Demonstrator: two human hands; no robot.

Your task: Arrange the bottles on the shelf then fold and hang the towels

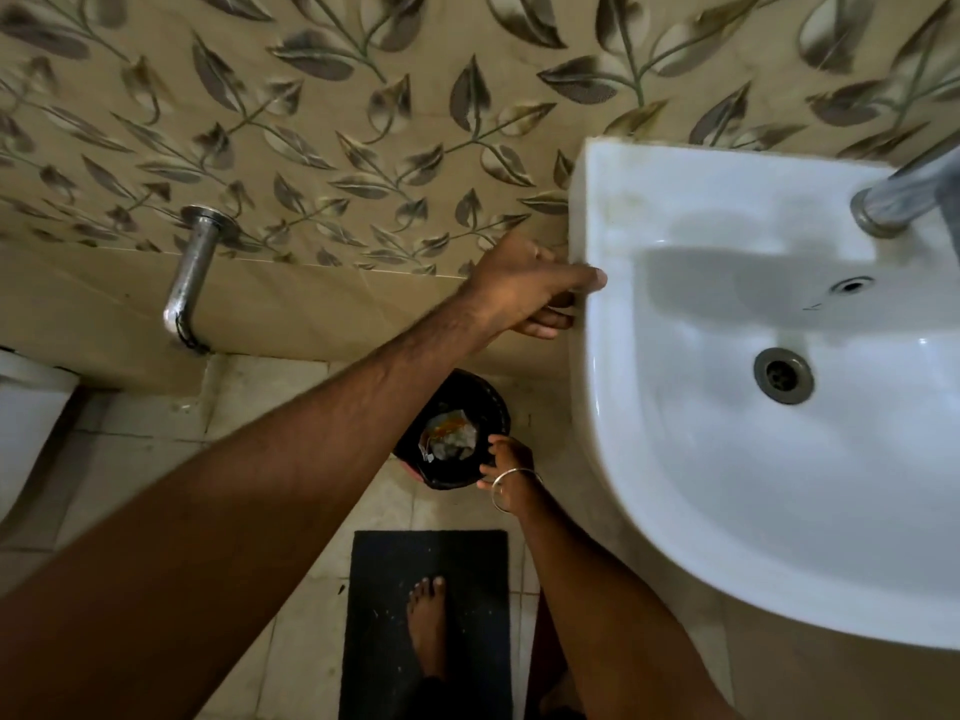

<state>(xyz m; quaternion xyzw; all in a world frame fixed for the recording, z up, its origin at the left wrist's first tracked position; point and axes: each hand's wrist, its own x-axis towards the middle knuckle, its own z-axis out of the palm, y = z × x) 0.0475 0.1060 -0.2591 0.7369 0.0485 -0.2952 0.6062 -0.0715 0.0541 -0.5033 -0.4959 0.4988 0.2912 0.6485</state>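
Note:
No bottles, shelf or towels show in the head view. My left hand [524, 288] reaches forward to the left edge of a white wash basin [597, 407] and grips it, with the thumb on top of the rim and the fingers curled beneath. My right hand [506, 462], with a metal bangle at the wrist, is low down near the floor. Its fingers curl over the right rim of a small black waste bin [467, 397] that has crumpled rubbish inside.
A chrome tap [904, 194] sits at the basin's back right. A metal spout [189, 272] sticks out of the leaf-patterned tile wall on the left. A white toilet edge [26, 423] is at far left. My bare foot [428, 621] stands on a dark mat [384, 615].

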